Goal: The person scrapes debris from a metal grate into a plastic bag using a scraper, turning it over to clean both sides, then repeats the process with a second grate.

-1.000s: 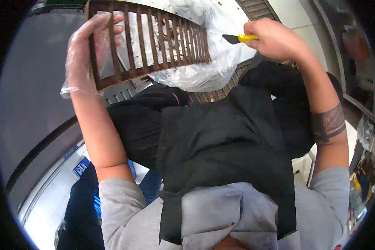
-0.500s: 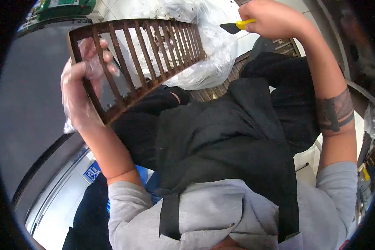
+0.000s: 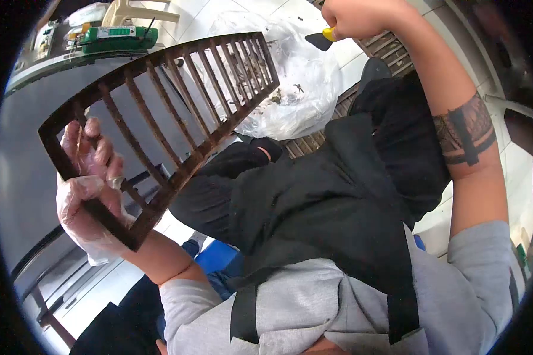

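My left hand (image 3: 92, 198), in a clear plastic glove, is closed around the near left end of a brown, rusty-looking metal grate (image 3: 209, 144). Its fingers curl through the gap by the end bar. The grate is held up, tilted, its far end over a clear plastic bag (image 3: 308, 112) with dark bits on it. At the top, my right hand (image 3: 361, 16) is bare and wrapped round the yellow handle of a scraper (image 3: 320, 41). The scraper's dark blade points left and stays apart from the grate.
Slatted grating (image 3: 305, 146) lies on the floor under my legs. A grey panel (image 3: 35, 160) stands at left, with a green container (image 3: 118, 39) beyond it. A beige plastic stool (image 3: 142, 12) is at the back. Something blue (image 3: 219, 259) and dark cloth (image 3: 121, 325) are at lower left.
My left hand has moved down and left with the grate, which now leans at a steeper slant. My right hand has shifted slightly up and left, still gripping the scraper.
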Tool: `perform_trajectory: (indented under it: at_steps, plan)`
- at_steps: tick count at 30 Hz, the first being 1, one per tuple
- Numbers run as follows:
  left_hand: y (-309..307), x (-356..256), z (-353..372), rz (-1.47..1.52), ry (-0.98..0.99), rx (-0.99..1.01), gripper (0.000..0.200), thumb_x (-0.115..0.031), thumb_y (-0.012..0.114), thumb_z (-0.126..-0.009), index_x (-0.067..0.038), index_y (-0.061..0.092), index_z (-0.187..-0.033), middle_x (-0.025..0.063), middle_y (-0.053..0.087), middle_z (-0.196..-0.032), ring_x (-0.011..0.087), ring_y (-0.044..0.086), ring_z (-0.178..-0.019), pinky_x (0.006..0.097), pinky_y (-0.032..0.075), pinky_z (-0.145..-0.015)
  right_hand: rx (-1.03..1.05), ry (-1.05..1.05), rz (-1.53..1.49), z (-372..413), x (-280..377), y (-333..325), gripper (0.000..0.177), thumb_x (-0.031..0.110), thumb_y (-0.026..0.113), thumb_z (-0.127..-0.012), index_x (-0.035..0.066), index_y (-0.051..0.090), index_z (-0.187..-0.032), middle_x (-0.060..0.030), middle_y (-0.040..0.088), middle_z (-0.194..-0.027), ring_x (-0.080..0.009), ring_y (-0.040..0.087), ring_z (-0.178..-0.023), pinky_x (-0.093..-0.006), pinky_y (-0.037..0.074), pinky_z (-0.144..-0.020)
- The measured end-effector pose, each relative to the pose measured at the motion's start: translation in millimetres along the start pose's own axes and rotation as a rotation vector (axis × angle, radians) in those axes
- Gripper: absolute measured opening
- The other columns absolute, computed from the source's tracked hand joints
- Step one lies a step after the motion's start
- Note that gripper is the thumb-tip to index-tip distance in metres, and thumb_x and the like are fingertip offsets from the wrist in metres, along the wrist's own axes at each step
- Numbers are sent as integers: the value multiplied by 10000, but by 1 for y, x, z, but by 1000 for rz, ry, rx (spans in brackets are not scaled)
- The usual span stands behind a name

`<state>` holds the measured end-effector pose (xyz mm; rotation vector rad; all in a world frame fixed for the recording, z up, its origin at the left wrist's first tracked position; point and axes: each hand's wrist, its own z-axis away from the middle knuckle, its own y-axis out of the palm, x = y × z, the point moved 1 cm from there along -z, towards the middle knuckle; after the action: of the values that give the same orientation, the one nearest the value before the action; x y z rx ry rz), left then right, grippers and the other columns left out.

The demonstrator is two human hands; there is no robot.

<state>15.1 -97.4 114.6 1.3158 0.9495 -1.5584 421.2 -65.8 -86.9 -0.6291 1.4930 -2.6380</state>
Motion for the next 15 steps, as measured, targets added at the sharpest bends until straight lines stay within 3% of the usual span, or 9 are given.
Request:
perform_trajectory:
  at_steps: [1, 7, 9, 10, 13, 14, 15]
  plan:
    - [2, -9, 4, -56, 5, -8, 838, -115, 639, -664, 52, 461, -1466, 171, 469, -1245, 193, 505, -906, 278, 476, -712, -14, 3, -1, 5, 2, -2, 389, 328, 652, -885, -38, 749, -971, -261, 727, -903, -416, 705, -851, -499, 540, -765]
    - [20, -29, 7, -124, -17, 62, 794, -98, 618, -689, 68, 466, -1451, 179, 459, -1258, 197, 495, -919, 280, 488, -721, -58, -44, 23, -1, -2, 9, 386, 298, 647, -865, -66, 748, -947, -273, 727, -884, -416, 708, -816, -485, 547, -743]
    - [27, -34, 9, -86, -31, 26, 781, -91, 612, -703, 76, 459, -1451, 183, 457, -1269, 205, 494, -929, 283, 485, -719, -35, 145, -152, -6, 4, 11, 342, 231, 614, -853, -82, 747, -897, -287, 723, -858, -414, 713, -812, -478, 549, -735]
    - [30, -35, 11, -41, -49, -15, 768, -85, 606, -717, 84, 452, -1450, 187, 455, -1280, 213, 494, -939, 286, 483, -717, -38, 143, -153, -20, -1, 25, 342, 231, 614, -853, -82, 747, -897, -287, 723, -858, -414, 713, -812, -478, 549, -735]
    - [21, -43, 13, 49, -61, -36, 758, -59, 590, -740, 102, 418, -1462, 201, 443, -1317, 225, 486, -977, 301, 475, -730, -356, 143, -602, -80, -9, 74, 316, 253, 656, -895, -54, 686, -964, -224, 682, -726, -307, 664, -499, -390, 528, -421]
    - [22, -41, 13, 40, -59, -41, 758, -59, 590, -740, 102, 418, -1462, 201, 443, -1317, 225, 486, -977, 301, 475, -730, -295, 182, -759, -88, -4, 85, 320, 281, 667, -895, -20, 713, -993, -223, 715, -808, -327, 711, -641, -421, 578, -566]
    - [24, -42, 15, 61, -48, -63, 761, -46, 586, -742, 111, 402, -1464, 210, 436, -1334, 225, 476, -981, 305, 467, -734, -496, 128, -715, -112, -4, 108, 326, 298, 668, -894, 3, 726, -1020, -212, 730, -859, -330, 723, -731, -431, 581, -662]
